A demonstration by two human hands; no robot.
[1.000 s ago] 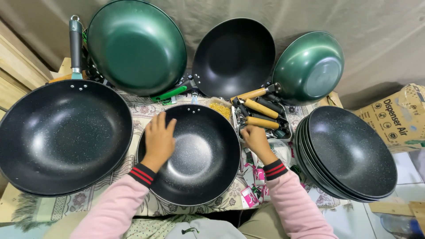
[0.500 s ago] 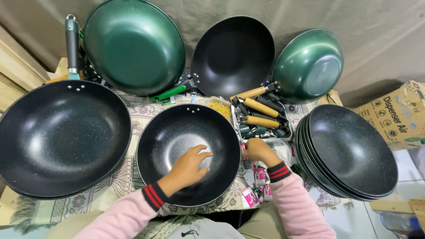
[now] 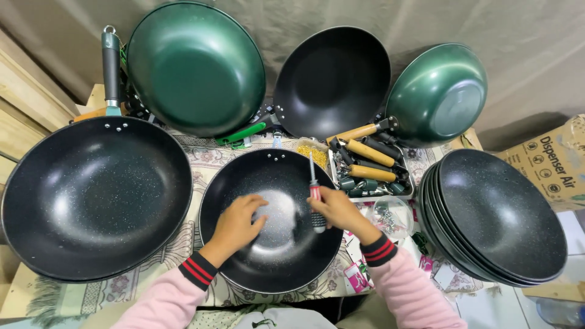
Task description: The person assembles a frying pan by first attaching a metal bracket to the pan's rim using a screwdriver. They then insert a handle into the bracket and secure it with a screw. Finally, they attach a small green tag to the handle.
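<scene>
A black speckled pan without a handle lies on the patterned cloth right in front of me. My left hand rests flat inside it, fingers spread over the bottom. My right hand holds a screwdriver with a red and black grip, its shaft pointing away from me toward the pan's far rim, where two rivets show. Both sleeves are pink with dark red-striped cuffs.
A large black pan with a grey handle lies at left. A stack of black pans sits at right. Two green pans and a black one lean against the back. A tray of wooden handles, a bag of screws and a cardboard box lie nearby.
My left hand slid from the pan's left rim down into its middle. My right hand picked up the screwdriver from beside the pan and brought it over the pan.
</scene>
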